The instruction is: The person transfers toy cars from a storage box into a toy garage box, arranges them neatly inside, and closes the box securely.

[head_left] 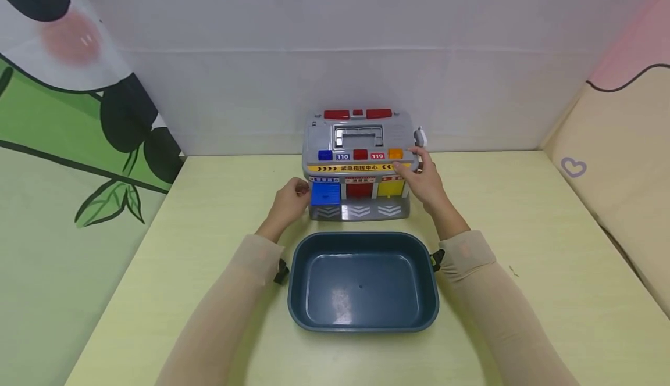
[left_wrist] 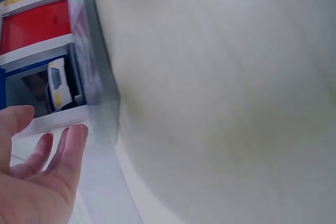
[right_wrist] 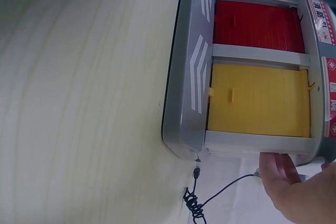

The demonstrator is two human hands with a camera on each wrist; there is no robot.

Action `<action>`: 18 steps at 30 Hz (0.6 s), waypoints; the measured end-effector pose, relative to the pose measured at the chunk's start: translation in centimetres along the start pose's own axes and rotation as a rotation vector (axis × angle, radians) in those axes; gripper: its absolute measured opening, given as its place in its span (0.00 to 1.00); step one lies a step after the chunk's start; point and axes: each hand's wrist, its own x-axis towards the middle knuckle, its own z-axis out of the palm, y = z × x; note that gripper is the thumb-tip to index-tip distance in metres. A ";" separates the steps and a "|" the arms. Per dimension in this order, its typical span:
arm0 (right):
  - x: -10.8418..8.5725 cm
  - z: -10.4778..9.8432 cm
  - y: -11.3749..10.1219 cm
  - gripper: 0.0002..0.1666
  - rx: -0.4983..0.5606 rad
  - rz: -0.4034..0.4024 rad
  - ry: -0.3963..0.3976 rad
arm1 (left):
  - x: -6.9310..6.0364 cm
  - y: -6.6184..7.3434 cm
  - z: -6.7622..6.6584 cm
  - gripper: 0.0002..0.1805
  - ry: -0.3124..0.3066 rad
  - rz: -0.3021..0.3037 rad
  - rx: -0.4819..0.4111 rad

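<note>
A grey toy emergency station [head_left: 359, 136] stands upright at the back of the table. Its left blue door [head_left: 325, 193] is swung up, and a small white toy car [left_wrist: 59, 83] shows in the bay behind. My left hand [head_left: 291, 203] is beside that bay, thumb and fingers apart around its side edge, with nothing between them. My right hand [head_left: 426, 181] holds the station's right front corner, thumb on the roof's front edge and fingers at the side. The red door [right_wrist: 257, 27] and yellow door [right_wrist: 260, 100] are down.
A dark blue plastic tub [head_left: 361, 322] lies between my forearms, in front of the station. A thin black coiled cord [right_wrist: 194, 203] hangs at the station's right side. Behind the table rises a pale cloth wall [head_left: 235, 95].
</note>
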 end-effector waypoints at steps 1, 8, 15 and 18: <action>0.0 0.0 0.0 0.38 0.000 -0.001 0.000 | 0.0 0.1 -0.1 0.17 0.005 -0.004 -0.009; 0.1 0.0 0.1 0.38 0.004 -0.005 0.000 | -0.3 0.7 -0.2 0.19 0.060 0.021 -0.164; 0.1 0.0 0.1 0.38 0.009 -0.004 -0.003 | -0.9 1.8 -0.7 0.26 0.089 0.084 -0.243; 0.1 0.0 0.1 0.38 0.009 -0.006 -0.003 | -0.9 2.2 -1.0 0.33 0.062 0.109 -0.227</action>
